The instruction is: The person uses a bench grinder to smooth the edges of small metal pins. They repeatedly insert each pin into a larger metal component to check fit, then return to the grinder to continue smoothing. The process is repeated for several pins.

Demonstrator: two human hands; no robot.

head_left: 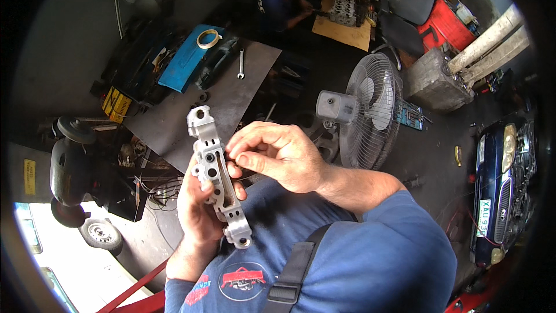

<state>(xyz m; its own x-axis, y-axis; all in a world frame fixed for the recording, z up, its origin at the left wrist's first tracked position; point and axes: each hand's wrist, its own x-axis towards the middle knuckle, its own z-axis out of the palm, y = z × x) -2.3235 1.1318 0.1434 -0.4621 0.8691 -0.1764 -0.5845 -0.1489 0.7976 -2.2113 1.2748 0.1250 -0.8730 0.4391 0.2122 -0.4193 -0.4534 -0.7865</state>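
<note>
A long silver cast-metal engine part (212, 172) with round holes and a long slot is tilted in front of my chest. My left hand (197, 214) is closed around its lower middle, thumb across the near face and fingertips showing past the far side. Beside the slotted edge is my right hand (284, 159), its fingers curled in and the thumb close to them. Whatever those fingertips may be pinching is hidden or too small to make out. Behind the part's upper end lies a dark metal worktable (174, 130).
On the table are a combination wrench (241, 64), a blue case (188, 64) and a tape roll (208, 39). A fan (370, 110) stands to the right. A person (278, 0) works at the back near an engine block (346, 10). A bench grinder (70, 162) is at left, a car (504, 191) at right.
</note>
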